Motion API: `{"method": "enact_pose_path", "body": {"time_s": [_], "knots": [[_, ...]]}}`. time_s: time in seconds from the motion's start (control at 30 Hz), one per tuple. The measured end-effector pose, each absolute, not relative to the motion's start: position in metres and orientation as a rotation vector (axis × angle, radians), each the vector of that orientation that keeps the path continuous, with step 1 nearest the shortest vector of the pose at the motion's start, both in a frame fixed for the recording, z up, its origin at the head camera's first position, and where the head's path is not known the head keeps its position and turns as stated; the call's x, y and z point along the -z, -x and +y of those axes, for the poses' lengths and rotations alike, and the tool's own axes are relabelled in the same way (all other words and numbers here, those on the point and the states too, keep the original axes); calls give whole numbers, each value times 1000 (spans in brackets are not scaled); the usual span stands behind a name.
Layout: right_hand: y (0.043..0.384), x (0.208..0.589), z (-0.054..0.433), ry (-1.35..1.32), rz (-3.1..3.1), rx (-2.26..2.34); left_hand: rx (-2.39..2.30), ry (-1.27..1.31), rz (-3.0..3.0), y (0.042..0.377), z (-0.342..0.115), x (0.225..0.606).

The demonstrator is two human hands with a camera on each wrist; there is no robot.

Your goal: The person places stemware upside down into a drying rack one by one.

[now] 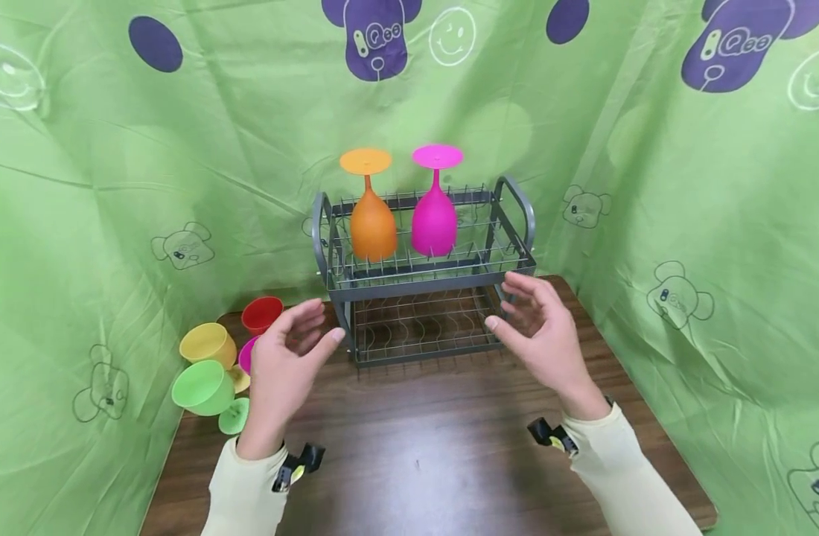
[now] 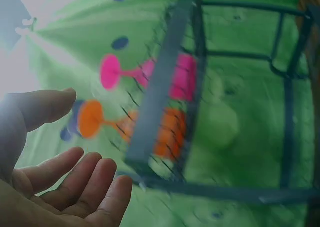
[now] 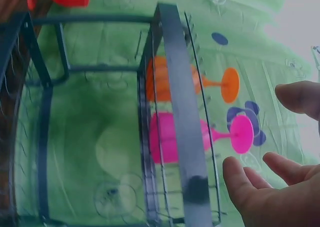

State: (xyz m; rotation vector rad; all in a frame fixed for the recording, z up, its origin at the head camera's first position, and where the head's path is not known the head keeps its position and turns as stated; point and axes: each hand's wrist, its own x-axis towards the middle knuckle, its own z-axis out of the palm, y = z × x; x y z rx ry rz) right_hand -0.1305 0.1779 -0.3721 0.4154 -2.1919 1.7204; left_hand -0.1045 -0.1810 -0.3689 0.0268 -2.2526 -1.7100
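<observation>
Upside down on the upper tier of a grey two-tier dish rack stand an orange goblet and a magenta goblet. My left hand is held in front of the rack's left side, fingers loosely bent and apart from the thumb, nothing in it. Mirroring it at the rack's right front corner, my right hand also holds nothing, thumb and fingers spread. In the left wrist view the goblets' feet lie beyond the fingertips; the right wrist view shows the magenta goblet nearer than the orange one.
At the table's left edge lie several goblets: red, yellow, green, and a magenta one partly hidden behind my left hand. The rack stands at the back of the wooden table. Green printed cloth hangs around three sides.
</observation>
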Motion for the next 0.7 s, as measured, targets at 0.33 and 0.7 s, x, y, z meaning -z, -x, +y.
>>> {"method": "enact_pose_path", "body": {"time_s": [0.33,0.7], "knots": [[100,411,147,-501,-2080,-1921,1711,-353,-1999,85,-214,447],[87,437,136,-514,-2091,-1966,1495,-680,-1896,88,-246,522]]}}
